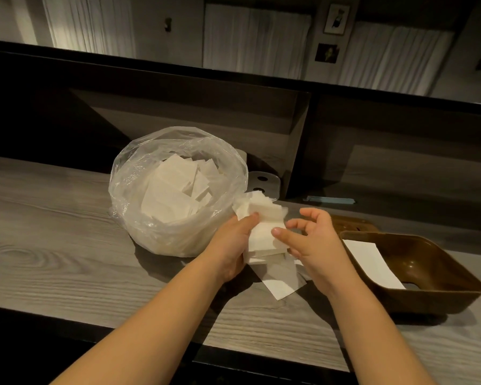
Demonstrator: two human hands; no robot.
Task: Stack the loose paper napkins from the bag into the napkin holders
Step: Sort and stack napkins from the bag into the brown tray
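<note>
Forearms reach in from the near edge of the grey wood-grain counter (53,218). One loose napkin (282,286) lies flat on the counter just below the hands. Above it, the left hand (233,245) grips a ragged bundle of napkins (264,226), thumb curled over the top face, fingers hidden beneath. The right hand (311,237) is at the bundle's right edge: the forefinger tip rests on the top sheet, the other fingers are loosely spread and close on nothing.

Sheets in the bundle are fanned and out of register, upper corners splayed toward the bag. Judgement: the step in hand is squaring the bundle before loading. To do it well, the left hand should hold loosely enough for sheets to slide while the right taps and presses the edges flush, long side first, then short. The sheets look thin and likely to crease, so a hard squeeze is inadvisable. The stray napkin should be gathered in.

To the right stands the brown napkin holder (442,276), open-topped, with one napkin flat inside (372,262); loading has barely begun. Left of the hands, the clear plastic bag (139,190) stands open with many jumbled napkins inside. A second brown piece (350,222) shows behind the holder; whether it is another holder I cannot tell.
</note>
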